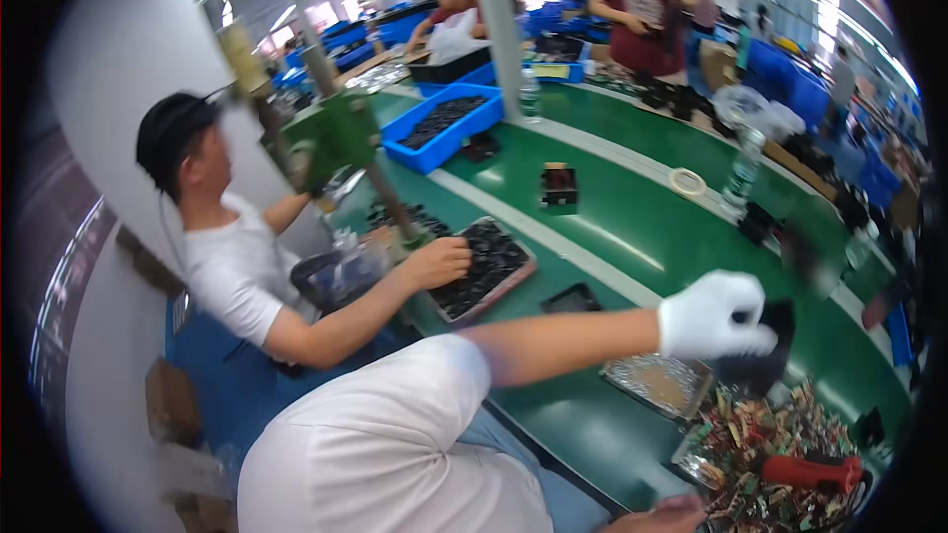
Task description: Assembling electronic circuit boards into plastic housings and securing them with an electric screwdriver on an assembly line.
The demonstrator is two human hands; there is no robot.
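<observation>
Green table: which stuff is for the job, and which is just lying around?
Probably for the job:
dark piece at the gloved left hand
pile of small parts
perhaps the red-handled tool

Just lying about, it seems:
cream ring
clear bottle beside it

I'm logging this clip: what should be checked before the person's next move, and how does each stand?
1. Grip of white-gloved left hand on dark black piece: cannot tell, blurred.
2. Bare right hand fully in view: not ok, cut off below.
3. Red-and-black handheld tool apart from both hands: ok, lying on heap of small mixed-colour parts.
4. Co-worker's bare hand clear of left hand: ok, at shallow tray of black parts.
5. Foil-lined brown tray resting on green work surface: ok.
</observation>
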